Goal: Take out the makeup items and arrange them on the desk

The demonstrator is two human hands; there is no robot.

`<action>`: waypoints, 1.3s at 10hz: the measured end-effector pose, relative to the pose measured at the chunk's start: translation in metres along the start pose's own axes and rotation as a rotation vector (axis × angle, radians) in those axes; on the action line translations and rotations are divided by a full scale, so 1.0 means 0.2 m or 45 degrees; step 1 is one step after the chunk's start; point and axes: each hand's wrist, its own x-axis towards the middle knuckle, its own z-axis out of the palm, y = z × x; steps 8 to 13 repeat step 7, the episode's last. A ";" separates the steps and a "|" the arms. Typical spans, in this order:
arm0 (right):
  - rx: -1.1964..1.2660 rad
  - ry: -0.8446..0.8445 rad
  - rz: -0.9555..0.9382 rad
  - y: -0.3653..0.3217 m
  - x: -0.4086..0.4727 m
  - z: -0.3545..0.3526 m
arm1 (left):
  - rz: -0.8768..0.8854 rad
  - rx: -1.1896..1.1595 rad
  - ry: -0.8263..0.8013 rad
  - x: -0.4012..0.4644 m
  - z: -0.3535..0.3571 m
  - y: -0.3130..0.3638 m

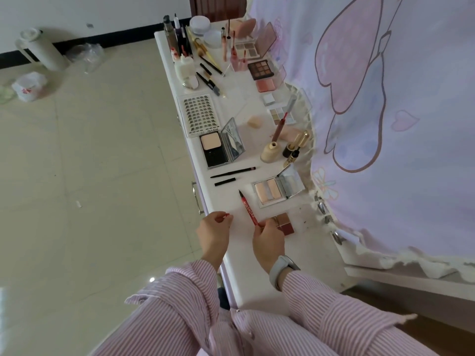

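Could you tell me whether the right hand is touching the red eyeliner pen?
Touching. The head view shows the right hand pinching the lower end of the red eyeliner pen, whose uncapped tip points away over the desk.

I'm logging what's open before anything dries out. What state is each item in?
red liner pen: uncapped, held by right hand
red cap: off, pinched by left hand
powder compact: lid open
highlighter palette: lid open
foundation bottle: uncapped
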 end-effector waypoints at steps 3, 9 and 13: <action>-0.381 -0.147 0.062 -0.06 0.08 0.01 | 0.112 0.162 -0.013 0.06 0.07 0.12; -0.221 -0.085 -0.056 -0.05 0.00 -0.06 | 0.489 0.709 -0.157 -0.04 0.04 -0.01; -0.221 -0.085 -0.056 -0.05 0.00 -0.06 | 0.489 0.709 -0.157 -0.04 0.04 -0.01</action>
